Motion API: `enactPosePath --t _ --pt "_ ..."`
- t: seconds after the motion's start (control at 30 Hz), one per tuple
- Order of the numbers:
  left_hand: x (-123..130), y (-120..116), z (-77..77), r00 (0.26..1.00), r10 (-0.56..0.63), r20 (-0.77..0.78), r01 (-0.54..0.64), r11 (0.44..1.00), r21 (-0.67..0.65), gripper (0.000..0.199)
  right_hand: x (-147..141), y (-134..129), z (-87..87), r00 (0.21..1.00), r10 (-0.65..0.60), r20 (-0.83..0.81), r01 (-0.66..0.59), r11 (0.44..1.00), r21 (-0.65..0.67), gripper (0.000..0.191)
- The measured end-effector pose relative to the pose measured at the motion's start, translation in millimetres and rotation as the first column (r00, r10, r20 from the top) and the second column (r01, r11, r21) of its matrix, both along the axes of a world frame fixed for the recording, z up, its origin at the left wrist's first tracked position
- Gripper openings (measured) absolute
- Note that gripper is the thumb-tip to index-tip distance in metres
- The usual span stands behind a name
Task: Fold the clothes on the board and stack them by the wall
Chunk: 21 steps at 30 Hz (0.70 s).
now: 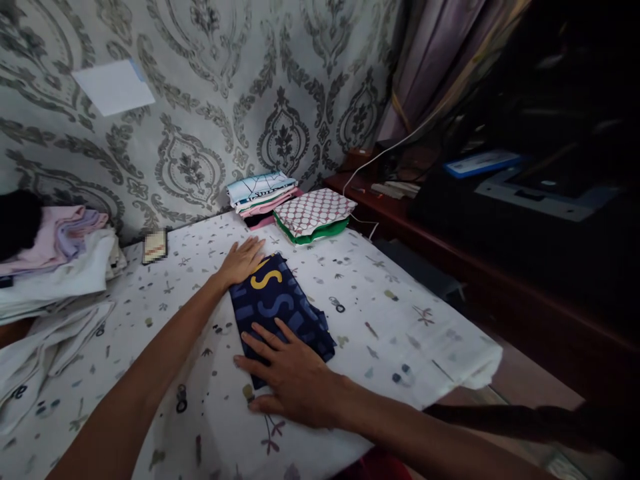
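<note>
Navy cloth (285, 297), one piece, lies under two hands (241, 261) (297, 380).

Matt, smooth cloth garment (293, 299)

The cloth (283, 303) is dark navy, folded into a compact, flat, roughly oblong bundle, with bold yellow lettering near its far end, where an S reads clearly beside part of another letter, and larger, muted blue letters across the rest, one of them also an S. It lies printed side up on the patterned white sheet (380, 333), its long sides slanting from the far left toward the near right, well short of the folded piles (314, 212) beyond it. Its left edge runs fairly straight, small bits of fabric jut unevenly from the right, and parts of both ends are hidden.
</note>
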<state>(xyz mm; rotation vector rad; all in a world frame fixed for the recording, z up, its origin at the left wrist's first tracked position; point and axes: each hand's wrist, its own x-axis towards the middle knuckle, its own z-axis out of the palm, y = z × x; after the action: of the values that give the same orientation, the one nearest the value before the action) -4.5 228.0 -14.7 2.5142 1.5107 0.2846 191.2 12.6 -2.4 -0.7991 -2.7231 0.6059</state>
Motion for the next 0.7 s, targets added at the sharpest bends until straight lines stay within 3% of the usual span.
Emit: enactPosePath --t 0.1,0.17,0.23,0.3,0.37,0.5,0.7 --pt "8.5 -11.4 11.4 0.991 0.137 0.01 -0.137 0.979 0.148 0.05 1.8 -1.1 2.4 1.0 0.002 -0.001 -0.002 1.0 -0.005 0.063" --pt "19.1 -32.4 19.8 0.995 0.099 0.026 -0.102 0.968 0.228 0.047 3.5 -1.4 5.0 1.0 0.012 -0.01 -0.013 1.0 -0.017 0.063" --pt "31.4 -59.7 25.5 0.992 -0.122 -0.018 0.123 0.971 0.203 0.047 5.2 -1.4 7.4 0.999 0.028 -0.015 -0.028 0.999 -0.046 0.063" --pt "41.7 -83.5 27.6 0.924 -0.373 -0.08 0.378 0.922 0.077 0.052 6.4 -1.1 8.7 0.999 0.031 -0.019 -0.032 0.996 -0.079 0.063" --pt "47.9 -93.9 27.1 0.868 -0.484 -0.108 0.482 0.875 -0.05 0.06 7.0 -0.8 9.1 0.999 0.021 -0.028 -0.023 0.995 -0.097 0.064" --pt "50.6 -66.4 23.3 0.873 -0.47 -0.132 0.447 0.878 -0.17 0.071 8.4 0.5 10.4 0.999 0.026 -0.038 -0.03 0.994 -0.107 0.063" --pt "54.2 -7.8 18.8 0.927 -0.364 -0.087 0.341 0.918 -0.202 0.066 5.9 2.7 4.7 0.999 0.019 -0.037 -0.021 0.999 -0.034 0.062"
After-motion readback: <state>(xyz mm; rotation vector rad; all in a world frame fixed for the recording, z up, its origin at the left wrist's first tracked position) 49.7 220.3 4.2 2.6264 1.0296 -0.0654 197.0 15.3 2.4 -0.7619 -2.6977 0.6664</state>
